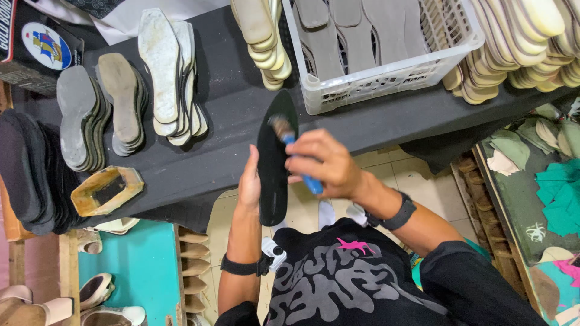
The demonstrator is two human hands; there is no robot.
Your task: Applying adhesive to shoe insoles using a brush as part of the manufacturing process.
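My left hand (248,180) holds a black shoe insole (275,158) upright from behind, over the front edge of the dark table (223,96). In my right hand (323,164) is a small brush with a blue handle (302,164). Its bristles (281,126) touch the upper part of the insole's face. Both wrists wear black bands.
Stacks of grey, white and beige insoles (166,78) lie on the table. A white plastic basket (386,54) holds grey insoles. A yellowish glue tin (107,191) sits at the table's front left. Green and pink material pieces (559,193) lie right. Shoes (90,290) rest lower left.
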